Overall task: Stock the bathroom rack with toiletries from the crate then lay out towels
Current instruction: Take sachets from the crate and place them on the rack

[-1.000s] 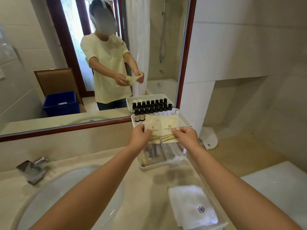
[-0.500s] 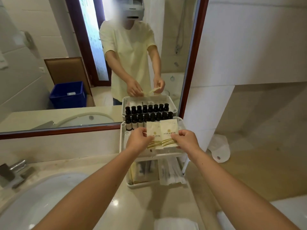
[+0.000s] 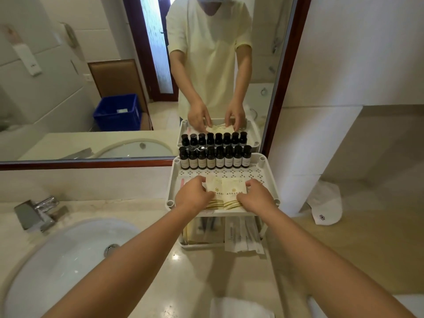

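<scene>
Pinching two cream sachets point(image 3: 226, 193) at their outer edges, the left hand point(image 3: 195, 196) and the right hand point(image 3: 257, 197) hold them side by side, flat on the top shelf of the white rack point(image 3: 267, 177). Just beyond the fingers stands a row of dark bottles point(image 3: 215, 158). Under the hands, the lower shelf carries wrapped packets point(image 3: 243, 237).

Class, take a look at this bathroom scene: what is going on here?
A person is stocking a white rack on the counter beside the sink. The left hand and right hand grip two cream packets, side by side, at the front of its top shelf. A row of small dark bottles stands behind them. The lower shelf holds wrapped items.
</scene>
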Demonstrator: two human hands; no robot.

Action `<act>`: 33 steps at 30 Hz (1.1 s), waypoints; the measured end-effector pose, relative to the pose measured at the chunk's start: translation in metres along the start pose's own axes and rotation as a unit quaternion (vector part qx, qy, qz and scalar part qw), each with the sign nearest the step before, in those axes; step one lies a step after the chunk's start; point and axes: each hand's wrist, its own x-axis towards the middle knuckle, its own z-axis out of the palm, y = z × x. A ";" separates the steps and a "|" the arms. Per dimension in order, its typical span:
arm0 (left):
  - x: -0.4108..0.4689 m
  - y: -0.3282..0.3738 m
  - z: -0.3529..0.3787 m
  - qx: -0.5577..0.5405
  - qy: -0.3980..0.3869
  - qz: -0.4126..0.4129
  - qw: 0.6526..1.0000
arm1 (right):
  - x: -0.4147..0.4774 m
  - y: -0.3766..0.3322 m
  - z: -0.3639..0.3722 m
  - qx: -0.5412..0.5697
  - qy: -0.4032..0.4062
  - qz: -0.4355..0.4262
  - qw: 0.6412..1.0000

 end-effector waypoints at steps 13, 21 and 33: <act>-0.009 -0.002 0.004 0.088 0.081 0.018 0.993 | -0.011 0.003 -0.001 -0.081 0.026 -0.023 0.996; -0.039 -0.014 -0.017 -0.198 0.133 0.055 0.970 | -0.031 -0.021 0.004 0.095 0.056 -0.122 0.986; -0.133 -0.108 -0.086 -0.320 0.218 -0.046 0.921 | -0.106 -0.111 0.088 0.144 -0.092 -0.226 0.959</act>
